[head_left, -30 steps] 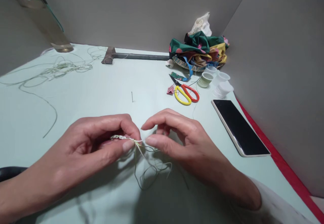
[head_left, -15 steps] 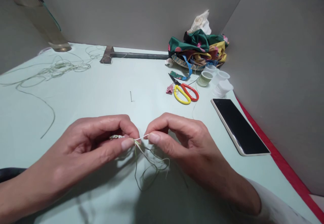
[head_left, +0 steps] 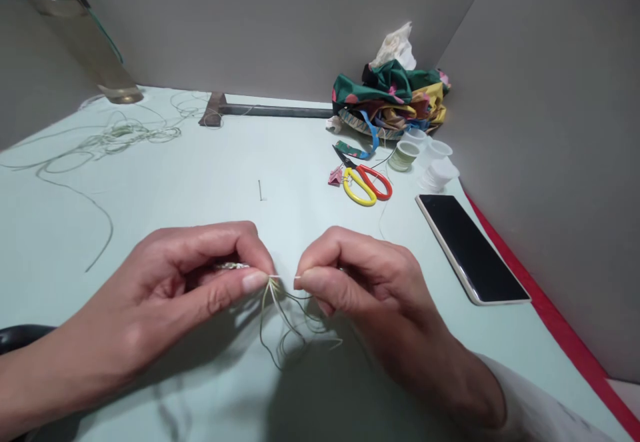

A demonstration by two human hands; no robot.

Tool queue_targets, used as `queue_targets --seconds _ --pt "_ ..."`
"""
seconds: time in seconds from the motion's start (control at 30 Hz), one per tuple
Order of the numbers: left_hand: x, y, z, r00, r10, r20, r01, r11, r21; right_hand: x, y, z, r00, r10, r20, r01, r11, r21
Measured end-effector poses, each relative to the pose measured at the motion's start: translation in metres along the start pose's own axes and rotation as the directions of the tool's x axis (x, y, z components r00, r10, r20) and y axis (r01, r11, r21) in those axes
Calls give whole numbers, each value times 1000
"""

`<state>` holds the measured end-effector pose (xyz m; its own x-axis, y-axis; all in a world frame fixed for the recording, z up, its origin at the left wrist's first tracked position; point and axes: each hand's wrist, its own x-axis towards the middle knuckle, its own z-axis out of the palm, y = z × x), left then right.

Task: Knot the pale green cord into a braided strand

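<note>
My left hand (head_left: pixel 200 275) pinches a small braided cord (head_left: pixel 233 266) between thumb and forefinger; part of the braid shows behind the thumb. From those fingertips several loose green and white threads (head_left: pixel 285 319) fan out and hang down over the table. My right hand (head_left: pixel 355 282) is closed in a pinch just to the right, with a short bit of white thread (head_left: pixel 297 277) at its fingertips. A narrow gap separates the two hands, and a short white end sticks out at the left fingertips.
Scissors (head_left: pixel 367 185), a pink clip (head_left: pixel 335 176), thread spools (head_left: pixel 404 155) and a phone (head_left: pixel 470 245) lie at right. Bunched cloth (head_left: pixel 395 99) sits behind them. A hammer-like tool (head_left: pixel 213 109), tangled thread (head_left: pixel 117 137), a bottle (head_left: pixel 90 49) and a pin (head_left: pixel 260 190) are farther left.
My right hand has moved slightly right, away from my left hand. The white thread that spanned the two hands now shows a gap between them.
</note>
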<state>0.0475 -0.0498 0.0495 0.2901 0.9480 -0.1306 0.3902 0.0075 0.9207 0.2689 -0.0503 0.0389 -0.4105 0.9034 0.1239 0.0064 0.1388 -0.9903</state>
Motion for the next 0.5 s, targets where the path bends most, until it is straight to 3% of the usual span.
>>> queue_targets --seconds 0.33,0.5 --pt "0 -12 -3 993 -53 106 68 988 -140 2 2 2 999 10 -38 -13 998 -69" --pt "0 -14 -5 992 -57 109 73 985 -155 -2 5 -2 988 -149 -38 141 978 -153"
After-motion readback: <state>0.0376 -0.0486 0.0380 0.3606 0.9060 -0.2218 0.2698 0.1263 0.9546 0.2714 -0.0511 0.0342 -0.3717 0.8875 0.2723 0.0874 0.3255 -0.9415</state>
